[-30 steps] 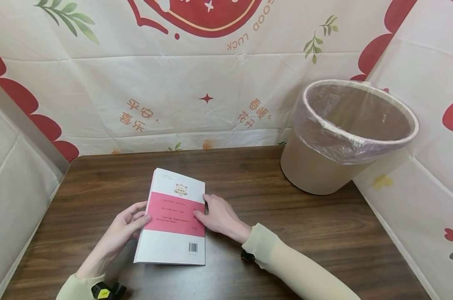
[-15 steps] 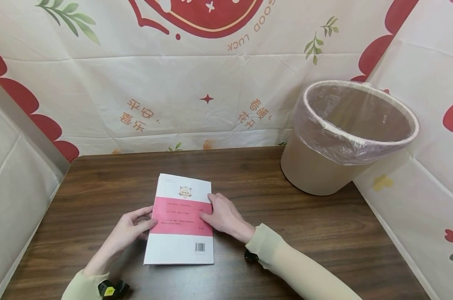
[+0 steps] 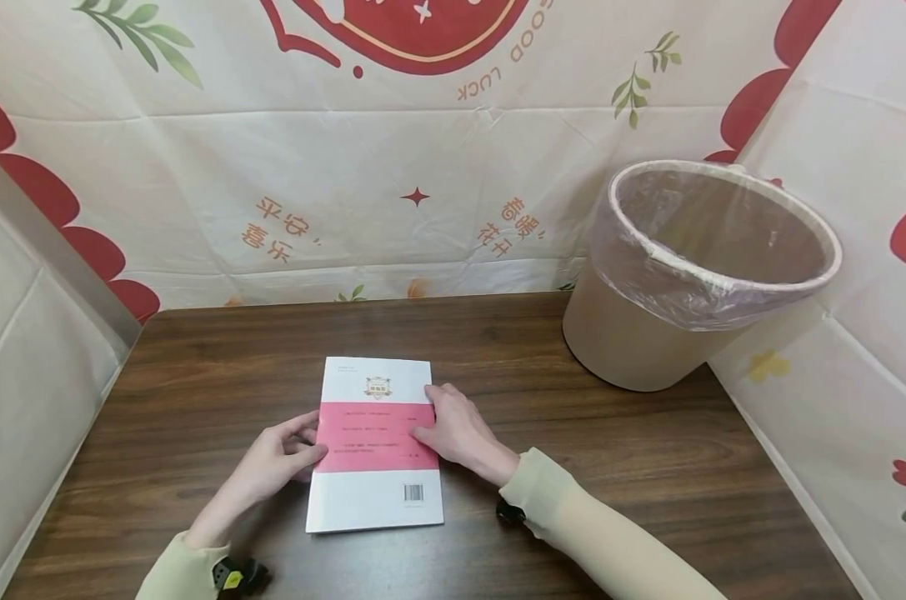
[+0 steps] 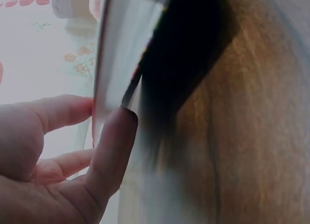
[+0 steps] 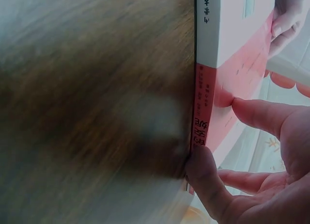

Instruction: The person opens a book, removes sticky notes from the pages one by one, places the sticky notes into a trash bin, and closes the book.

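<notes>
A book (image 3: 373, 502) lies back cover up between both hands, white with a broad pink band and a barcode near its lower right corner. At its left, open-page edge, my left hand (image 3: 268, 462) pinches it, thumb on the cover and fingers at the side. My right hand (image 3: 463, 429) holds the spine side, its thumb on the pink band. Printed lettering runs along the book's spine (image 5: 206, 88) in the right wrist view, where a fingertip presses on it. In the left wrist view, the book's page edges (image 4: 128, 44) show pale above the fingertip, with dark shadow beside them.
A beige waste bin (image 3: 633, 333) lined with a clear plastic bag stands at the table's back right corner. The brown wood-grain table (image 3: 220, 358) meets a printed white cloth (image 3: 392, 150) at the back, with pale walls at both sides.
Both hands have shifted the book right and a little toward the person. Its raised left side has come down, so the cover looks more level.
</notes>
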A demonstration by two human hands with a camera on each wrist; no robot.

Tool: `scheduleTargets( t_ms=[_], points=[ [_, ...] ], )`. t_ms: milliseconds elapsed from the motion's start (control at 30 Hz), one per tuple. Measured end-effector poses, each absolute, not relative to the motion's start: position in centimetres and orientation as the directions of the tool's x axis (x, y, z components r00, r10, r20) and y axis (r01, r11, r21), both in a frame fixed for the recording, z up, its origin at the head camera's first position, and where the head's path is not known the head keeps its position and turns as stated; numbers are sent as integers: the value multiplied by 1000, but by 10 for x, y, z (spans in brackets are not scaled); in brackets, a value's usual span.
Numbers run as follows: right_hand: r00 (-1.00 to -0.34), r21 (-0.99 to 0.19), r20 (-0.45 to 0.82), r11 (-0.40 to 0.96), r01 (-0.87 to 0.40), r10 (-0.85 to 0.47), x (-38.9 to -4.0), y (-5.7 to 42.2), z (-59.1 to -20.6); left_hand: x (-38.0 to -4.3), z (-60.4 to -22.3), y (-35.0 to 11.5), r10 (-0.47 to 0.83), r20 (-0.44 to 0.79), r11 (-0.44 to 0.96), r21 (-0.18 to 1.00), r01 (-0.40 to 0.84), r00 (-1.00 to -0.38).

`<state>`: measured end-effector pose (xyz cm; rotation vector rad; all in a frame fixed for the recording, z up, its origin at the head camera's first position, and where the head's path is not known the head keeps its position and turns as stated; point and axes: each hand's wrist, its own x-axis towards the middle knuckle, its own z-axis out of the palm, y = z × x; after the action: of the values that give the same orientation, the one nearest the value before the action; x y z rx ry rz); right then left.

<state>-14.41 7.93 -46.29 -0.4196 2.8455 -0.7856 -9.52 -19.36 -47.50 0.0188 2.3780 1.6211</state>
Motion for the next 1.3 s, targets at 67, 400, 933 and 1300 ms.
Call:
scheduleTargets(
  t_ms=[67, 400, 933, 1300],
  points=[
    [-949, -531, -87, 820, -213, -302, -143, 80, -463, -95, -476, -191, 148, -203, 403, 906, -128, -968],
    [-960, -545, -85, 819, -178, -266, -140, 80, -466, -95, -484, -180, 64, -184, 569, 814, -116, -981],
    [-961, -563, -73, 806, -182, -268, -140, 94, -468, -100, -479, -165, 94, -113, 741, 671, -6, -989],
    [-953, -550, -51, 805, -223, -300, -130, 113, -467, -101, -477, -154, 78, -109, 747, 664, -14, -991]
  ],
)
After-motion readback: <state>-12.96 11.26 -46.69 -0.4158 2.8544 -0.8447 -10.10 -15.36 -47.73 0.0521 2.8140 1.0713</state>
